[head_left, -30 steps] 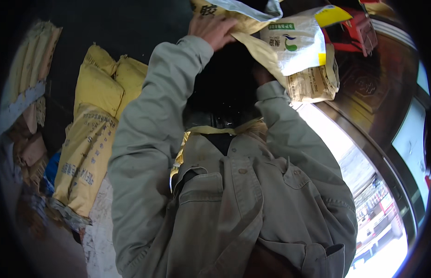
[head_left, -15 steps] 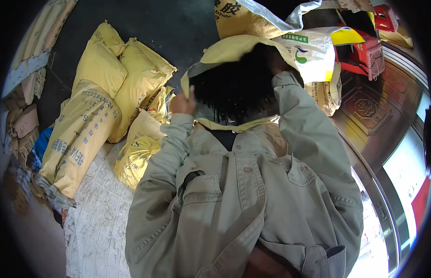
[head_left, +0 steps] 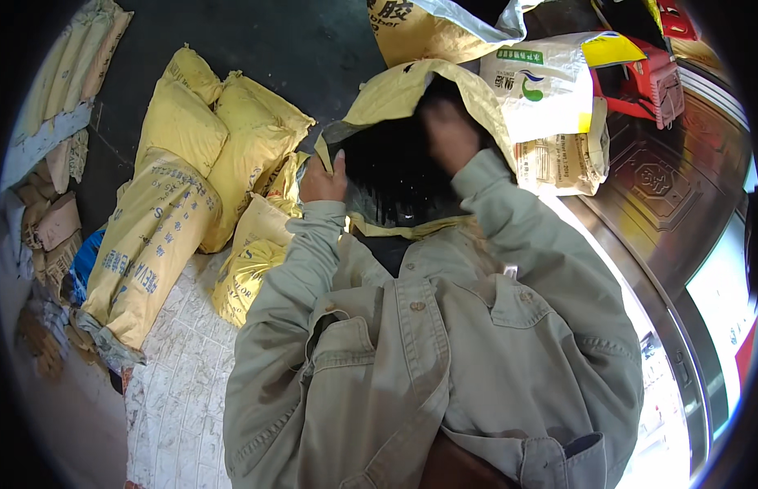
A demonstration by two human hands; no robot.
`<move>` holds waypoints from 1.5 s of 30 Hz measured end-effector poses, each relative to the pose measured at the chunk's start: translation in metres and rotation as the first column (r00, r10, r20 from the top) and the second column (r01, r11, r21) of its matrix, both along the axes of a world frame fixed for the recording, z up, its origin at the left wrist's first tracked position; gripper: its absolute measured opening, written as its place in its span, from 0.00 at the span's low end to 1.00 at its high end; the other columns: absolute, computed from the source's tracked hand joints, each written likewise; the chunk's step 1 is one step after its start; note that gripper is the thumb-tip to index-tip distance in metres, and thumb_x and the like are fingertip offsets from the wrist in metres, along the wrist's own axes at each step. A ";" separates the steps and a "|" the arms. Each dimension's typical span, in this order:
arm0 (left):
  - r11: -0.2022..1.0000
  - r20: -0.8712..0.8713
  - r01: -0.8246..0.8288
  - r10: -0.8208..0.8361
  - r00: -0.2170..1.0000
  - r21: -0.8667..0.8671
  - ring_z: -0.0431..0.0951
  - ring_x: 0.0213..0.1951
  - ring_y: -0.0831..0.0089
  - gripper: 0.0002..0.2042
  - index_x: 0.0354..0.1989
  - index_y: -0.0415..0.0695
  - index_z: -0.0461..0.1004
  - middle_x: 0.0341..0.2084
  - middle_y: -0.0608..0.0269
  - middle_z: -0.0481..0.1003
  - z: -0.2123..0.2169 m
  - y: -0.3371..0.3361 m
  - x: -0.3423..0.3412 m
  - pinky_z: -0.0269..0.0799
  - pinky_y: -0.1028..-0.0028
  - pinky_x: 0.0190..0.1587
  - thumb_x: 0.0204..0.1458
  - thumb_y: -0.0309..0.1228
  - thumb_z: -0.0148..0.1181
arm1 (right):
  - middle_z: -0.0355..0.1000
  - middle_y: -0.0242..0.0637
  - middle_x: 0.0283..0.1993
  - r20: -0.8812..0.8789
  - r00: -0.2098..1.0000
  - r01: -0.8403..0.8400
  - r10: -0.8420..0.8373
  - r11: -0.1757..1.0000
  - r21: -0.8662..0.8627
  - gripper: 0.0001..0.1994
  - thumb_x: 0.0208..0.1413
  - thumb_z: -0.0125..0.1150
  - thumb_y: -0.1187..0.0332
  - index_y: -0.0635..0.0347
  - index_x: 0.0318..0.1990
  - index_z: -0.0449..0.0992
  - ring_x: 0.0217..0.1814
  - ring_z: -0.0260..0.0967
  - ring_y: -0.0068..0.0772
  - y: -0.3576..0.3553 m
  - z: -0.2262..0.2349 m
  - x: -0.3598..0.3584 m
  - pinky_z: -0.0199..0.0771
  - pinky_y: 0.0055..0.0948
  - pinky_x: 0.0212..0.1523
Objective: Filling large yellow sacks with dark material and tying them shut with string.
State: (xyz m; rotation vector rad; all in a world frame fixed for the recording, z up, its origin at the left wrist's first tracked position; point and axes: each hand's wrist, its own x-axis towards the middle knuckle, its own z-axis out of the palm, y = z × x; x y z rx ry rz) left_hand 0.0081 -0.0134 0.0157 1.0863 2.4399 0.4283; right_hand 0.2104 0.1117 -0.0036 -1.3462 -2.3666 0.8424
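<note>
A yellow sack (head_left: pixel 385 95) stands upright in front of my chest with its mouth wide apart. Inside it is dark, with a black mass (head_left: pixel 391 175) that shows a few glossy specks; its kind cannot be made out. On the left side of the mouth my left hand (head_left: pixel 323 179) is closed on the rim, thumb up. My right hand (head_left: pixel 451 134) reaches into the mouth from the right, its fingers smeared by motion and partly lost in shadow, so whether it holds anything is unclear.
Several full yellow sacks (head_left: pixel 183 122) lean and lie at the left. Beyond the mouth stand another sack (head_left: pixel 420 37), a white bag (head_left: pixel 542 90) and a red plastic crate (head_left: pixel 656 90). A dark carved door panel (head_left: pixel 656 175) is at the right. Stacked bags (head_left: pixel 61 73) line the far left.
My right hand has moved left and slightly down, away from the right rim. The bulky black shape in the mouth has dropped or shrunk from view. My left hand stays at the rim.
</note>
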 end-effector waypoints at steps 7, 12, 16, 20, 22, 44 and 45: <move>0.946 -0.090 -0.031 0.063 0.994 0.321 0.71 0.22 0.51 0.09 0.25 0.45 0.73 0.17 0.50 0.71 0.006 0.015 -0.010 0.65 0.60 0.25 0.44 0.38 0.54 | 0.67 0.42 0.38 0.019 0.939 -0.343 0.343 0.933 0.108 0.23 0.37 0.58 0.68 0.58 0.46 0.66 0.42 0.64 0.42 -0.058 -0.041 -0.082 0.63 0.36 0.46; 0.944 0.082 0.027 -0.057 0.995 0.329 0.71 0.19 0.58 0.07 0.26 0.41 0.73 0.16 0.50 0.69 -0.002 0.034 -0.019 0.64 0.68 0.23 0.44 0.31 0.55 | 0.68 0.43 0.41 -0.495 0.648 0.094 -0.578 0.706 -0.702 0.18 0.40 0.54 0.69 0.59 0.43 0.69 0.43 0.66 0.40 -0.003 -0.035 -0.079 0.68 0.38 0.40; 0.945 0.137 0.001 -0.049 0.989 0.327 0.71 0.18 0.60 0.05 0.27 0.40 0.72 0.15 0.49 0.69 0.003 0.048 -0.007 0.64 0.71 0.22 0.44 0.29 0.55 | 0.69 0.43 0.41 -0.277 0.948 0.014 -0.158 0.888 -0.459 0.14 0.46 0.49 0.71 0.60 0.42 0.70 0.42 0.68 0.40 0.024 -0.063 -0.061 0.70 0.30 0.40; 0.959 0.199 -0.039 -0.018 0.980 0.280 0.71 0.21 0.54 0.04 0.24 0.42 0.72 0.17 0.49 0.69 0.004 0.048 -0.013 0.63 0.67 0.21 0.43 0.29 0.53 | 0.70 0.41 0.35 -0.034 0.900 -0.435 0.434 0.898 -0.058 0.11 0.49 0.44 0.67 0.56 0.38 0.71 0.36 0.69 0.44 -0.028 -0.052 -0.090 0.71 0.35 0.37; 0.961 0.217 -0.043 -0.018 0.976 0.274 0.70 0.22 0.51 0.04 0.23 0.43 0.72 0.18 0.49 0.70 0.005 0.051 -0.017 0.63 0.64 0.21 0.42 0.29 0.53 | 0.70 0.41 0.35 -0.048 0.954 -0.298 0.295 0.949 -0.103 0.11 0.49 0.45 0.66 0.56 0.38 0.71 0.35 0.69 0.43 -0.005 -0.060 -0.100 0.71 0.36 0.36; 0.878 0.342 0.017 -0.204 0.917 0.478 0.68 0.19 0.56 0.01 0.23 0.41 0.70 0.16 0.50 0.67 0.025 0.075 0.013 0.62 0.69 0.20 0.42 0.24 0.52 | 0.67 0.43 0.27 0.104 0.995 -0.017 0.002 0.990 0.137 0.09 0.40 0.55 0.71 0.56 0.33 0.69 0.22 0.67 0.45 -0.007 -0.077 -0.055 0.68 0.36 0.22; 0.883 0.353 -0.020 -0.167 0.920 0.469 0.69 0.21 0.52 0.01 0.22 0.41 0.69 0.16 0.50 0.67 0.022 0.075 0.011 0.63 0.67 0.20 0.41 0.24 0.53 | 0.67 0.44 0.27 0.101 0.995 -0.017 0.000 0.986 0.167 0.09 0.39 0.55 0.72 0.57 0.33 0.69 0.21 0.66 0.47 -0.007 -0.082 -0.054 0.68 0.37 0.21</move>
